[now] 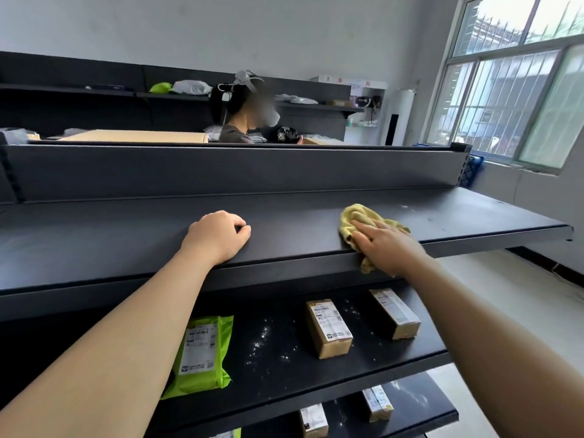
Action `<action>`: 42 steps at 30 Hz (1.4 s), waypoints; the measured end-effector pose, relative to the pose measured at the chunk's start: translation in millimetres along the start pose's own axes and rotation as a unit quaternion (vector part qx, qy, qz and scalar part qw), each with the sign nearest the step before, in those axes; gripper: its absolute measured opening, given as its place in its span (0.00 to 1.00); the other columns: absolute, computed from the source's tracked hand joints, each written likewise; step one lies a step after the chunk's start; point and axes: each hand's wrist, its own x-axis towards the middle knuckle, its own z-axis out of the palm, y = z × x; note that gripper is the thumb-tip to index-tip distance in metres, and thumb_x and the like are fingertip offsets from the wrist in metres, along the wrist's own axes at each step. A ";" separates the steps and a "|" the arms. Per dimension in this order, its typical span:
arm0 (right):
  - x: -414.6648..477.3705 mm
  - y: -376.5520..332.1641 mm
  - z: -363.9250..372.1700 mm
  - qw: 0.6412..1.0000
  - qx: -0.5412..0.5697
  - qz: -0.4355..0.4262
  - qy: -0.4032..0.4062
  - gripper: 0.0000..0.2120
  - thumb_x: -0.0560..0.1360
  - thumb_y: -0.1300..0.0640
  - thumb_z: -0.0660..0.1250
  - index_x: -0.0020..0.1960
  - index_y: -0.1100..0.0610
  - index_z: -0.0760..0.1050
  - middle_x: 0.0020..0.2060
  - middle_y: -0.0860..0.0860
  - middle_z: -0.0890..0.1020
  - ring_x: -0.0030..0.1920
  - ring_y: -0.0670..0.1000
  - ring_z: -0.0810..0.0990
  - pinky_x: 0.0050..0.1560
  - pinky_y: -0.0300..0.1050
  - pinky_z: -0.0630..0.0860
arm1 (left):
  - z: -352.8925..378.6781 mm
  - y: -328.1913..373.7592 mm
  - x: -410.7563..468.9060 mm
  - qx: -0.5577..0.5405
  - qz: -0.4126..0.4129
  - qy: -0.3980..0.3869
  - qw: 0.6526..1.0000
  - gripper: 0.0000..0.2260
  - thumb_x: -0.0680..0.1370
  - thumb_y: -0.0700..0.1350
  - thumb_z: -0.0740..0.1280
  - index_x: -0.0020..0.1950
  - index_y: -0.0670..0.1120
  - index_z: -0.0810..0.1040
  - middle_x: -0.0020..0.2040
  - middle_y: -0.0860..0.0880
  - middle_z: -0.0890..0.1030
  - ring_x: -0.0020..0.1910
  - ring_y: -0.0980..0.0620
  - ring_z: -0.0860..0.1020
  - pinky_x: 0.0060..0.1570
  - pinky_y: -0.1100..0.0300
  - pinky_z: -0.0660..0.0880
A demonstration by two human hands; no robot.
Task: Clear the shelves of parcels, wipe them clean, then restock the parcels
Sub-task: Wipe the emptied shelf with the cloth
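Yellow cloth (357,216): bunched, lying on the top shelf (126,235) towards its right end, with one corner hanging over the front lip. Your right hand (385,245) lies flat on top of it, fingers straight and slightly spread, pressing the cloth to the dark shelf surface. Nothing is gripped; the palm just bears down.

Your left hand (218,235) rests on the same shelf near its front edge, well apart from the cloth. Fingers are curled under, thumb against the forefinger, and it holds nothing.

Top shelf carries no parcels. A few pale marks show on the surface to the right of the cloth.

Middle shelf (278,374), directly below:
- green mailer (202,352) with a white label, lying flat at the left, partly behind your left forearm
- brown box (328,328), labelled, near the centre
- second brown box (395,312) to its right, apart from the first
- white specks (262,339) scattered between the mailer and the boxes

Lowest shelf (420,403): two small taped parcels (377,403) are visible, with more specks around them.

Beyond the shelving unit another person (240,121) wearing a head rig stands by further dark shelves. A flat cardboard box (136,135) sits to their left. Barred window (512,99) at upper right.
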 end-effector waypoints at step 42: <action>175.4 53.8 5.3 0.965 -0.047 -0.186 -0.179 0.23 0.85 0.54 0.44 0.79 0.52 0.52 0.79 0.46 0.47 0.78 0.57 0.47 0.74 0.56 0.45 | 82.1 152.6 61.0 0.039 -0.090 -0.053 0.994 0.18 0.81 0.55 0.54 0.70 0.57 0.69 0.72 0.51 0.66 0.70 0.47 0.65 0.71 0.40 0.54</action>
